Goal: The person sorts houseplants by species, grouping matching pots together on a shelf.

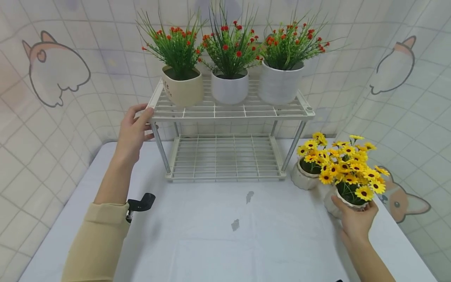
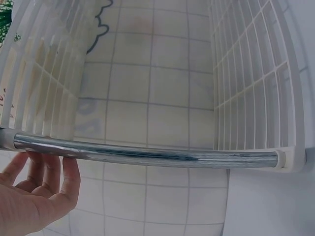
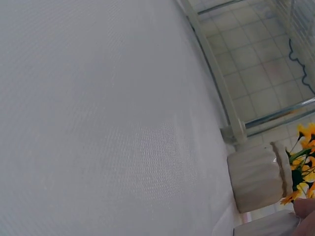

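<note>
My left hand [image 1: 135, 127] holds the front left corner of a white two-tier wire rack [image 1: 229, 180], thumb near the top corner. In the left wrist view its fingertips [image 2: 71, 169] touch the metal post [image 2: 147, 152]. My right hand [image 1: 357, 223] grips a pale pot of yellow flowers [image 1: 352, 168] near its rim, on the right side of the table. Beside it, next to the rack's right leg, stands another pale pot of yellow flowers [image 1: 304, 178], its wall [image 3: 258, 177] showing in the right wrist view. Only a little of my right hand shows there.
The rack's upper tier bears a cream pot [image 1: 184, 90], a white pot [image 1: 230, 88] and a larger white pot [image 1: 280, 84], all with red flowers. The rack stands at the back of the white-covered table [image 1: 211, 243], before a tile-patterned curtain [image 1: 116, 90].
</note>
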A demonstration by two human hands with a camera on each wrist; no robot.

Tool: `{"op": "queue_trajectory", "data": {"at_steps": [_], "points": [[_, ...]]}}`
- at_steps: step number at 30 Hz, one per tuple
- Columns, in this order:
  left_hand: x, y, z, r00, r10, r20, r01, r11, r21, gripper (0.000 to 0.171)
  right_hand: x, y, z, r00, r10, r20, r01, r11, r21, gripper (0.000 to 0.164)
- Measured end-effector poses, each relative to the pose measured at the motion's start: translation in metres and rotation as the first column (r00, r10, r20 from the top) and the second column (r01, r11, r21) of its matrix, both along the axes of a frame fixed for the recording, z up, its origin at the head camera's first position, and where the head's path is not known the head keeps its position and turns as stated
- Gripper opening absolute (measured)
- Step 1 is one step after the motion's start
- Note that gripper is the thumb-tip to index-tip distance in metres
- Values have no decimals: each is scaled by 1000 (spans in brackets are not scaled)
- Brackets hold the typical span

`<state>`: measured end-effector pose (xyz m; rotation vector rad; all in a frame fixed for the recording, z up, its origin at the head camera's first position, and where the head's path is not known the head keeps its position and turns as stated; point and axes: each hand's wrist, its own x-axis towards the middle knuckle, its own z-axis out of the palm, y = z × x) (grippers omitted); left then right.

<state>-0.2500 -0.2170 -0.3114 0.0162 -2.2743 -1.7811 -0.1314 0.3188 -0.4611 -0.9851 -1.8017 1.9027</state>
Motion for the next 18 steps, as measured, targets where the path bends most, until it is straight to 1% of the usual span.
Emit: {"op": "queue_trajectory", "data": {"at_steps": [9,15,18], "points": [[-1,1,0,1000,6,-5,-6,1000,0,63,-2,0,-4,1000,-16,14,16,999,33,104],[0,2,1,1000,2,-11,-2,1000,0,63,-1,1,-5,998,-40,55,38,999,36,107],[1,1,1,1000,0,-10,0,1000,13,63,1,1,-4,997,-43,67,41,998,39,108]]}}
